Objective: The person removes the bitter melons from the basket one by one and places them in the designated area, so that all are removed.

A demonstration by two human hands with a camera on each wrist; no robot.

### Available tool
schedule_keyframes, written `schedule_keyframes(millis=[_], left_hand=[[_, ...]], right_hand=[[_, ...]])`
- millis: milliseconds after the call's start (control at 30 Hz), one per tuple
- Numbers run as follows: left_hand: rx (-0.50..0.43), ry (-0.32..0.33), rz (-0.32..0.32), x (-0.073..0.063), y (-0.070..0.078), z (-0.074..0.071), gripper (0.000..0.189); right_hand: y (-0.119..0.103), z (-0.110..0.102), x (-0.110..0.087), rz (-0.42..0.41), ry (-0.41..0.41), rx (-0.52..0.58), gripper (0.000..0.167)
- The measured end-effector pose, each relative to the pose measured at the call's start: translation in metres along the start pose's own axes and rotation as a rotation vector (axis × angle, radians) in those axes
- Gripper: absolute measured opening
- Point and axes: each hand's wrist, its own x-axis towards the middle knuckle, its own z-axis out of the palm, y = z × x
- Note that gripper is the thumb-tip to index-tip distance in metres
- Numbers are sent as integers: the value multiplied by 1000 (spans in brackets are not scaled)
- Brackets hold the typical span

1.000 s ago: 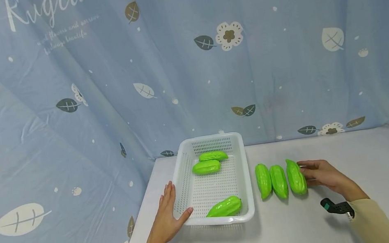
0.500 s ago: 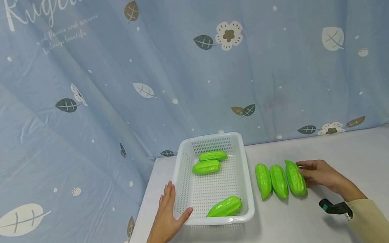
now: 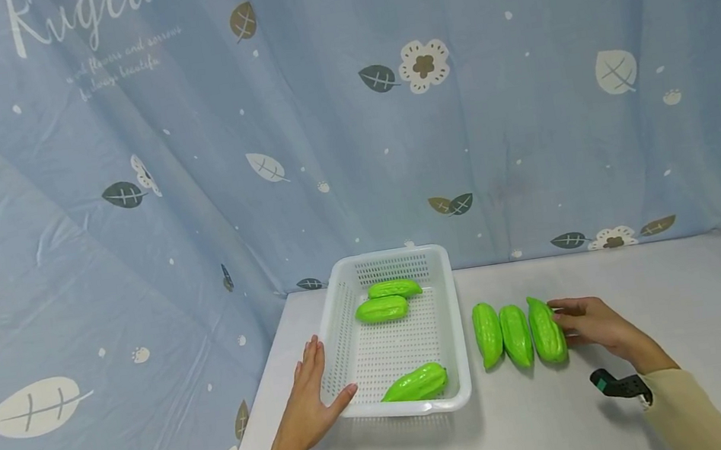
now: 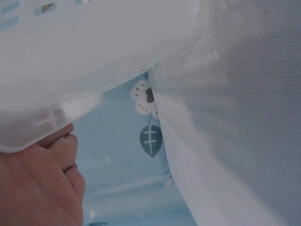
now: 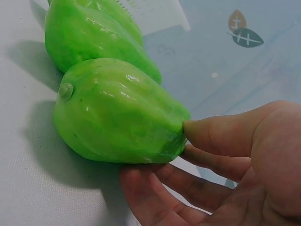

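My left hand (image 3: pixel 306 405) lies along the left side of a white perforated basket (image 3: pixel 457 334), fingers straight on the outer side and thumb over the front left corner. In the left wrist view its fingers sit just below the basket rim (image 4: pixel 28 146). On the table to the right, my right hand (image 3: pixel 599 326) holds the rightmost of three shiny green bitter melons (image 3: pixel 547 331). The right wrist view shows the thumb at the narrow end of this bitter melon (image 5: pixel 117 113) and the other fingers along its lower side.
Two bitter melons lie close together in a row, the middle one (image 3: pixel 517 336) and the left one (image 3: pixel 488 335), beside the basket. Inside the basket are three more, one (image 3: pixel 417 384) near the front. A blue patterned curtain (image 3: pixel 349 142) hangs behind the white table (image 3: pixel 541 430).
My right hand and the rightmost bitter melon have shifted slightly left, towards the other two. The left hand and the basket have stayed in place.
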Motion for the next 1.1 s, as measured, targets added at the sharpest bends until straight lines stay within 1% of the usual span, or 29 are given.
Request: schedule_keyframes(millis=[300,400,600,833,933,1100], left_hand=[[3,7,4,0,0,1,102],[-5,-3,-2,0,0,1,102],[-21,-47,-41,1,2,-1,104],[-7,-18,-16,1,1,-1,103],[-4,-8,-8,1,1,0,103],[2,3,-14,0,0,1,102]], right_hand=[[-1,2,-2,12,-1,10,58],[-1,2,-2,14,-3,5,59],[-3,-2,-4,37,20,-16,63],[-6,-10,-7,33,65,-49,64],[-9,-14,-10,10,77,-56,65],[-18,-18,-15,-28,101,-48,66]])
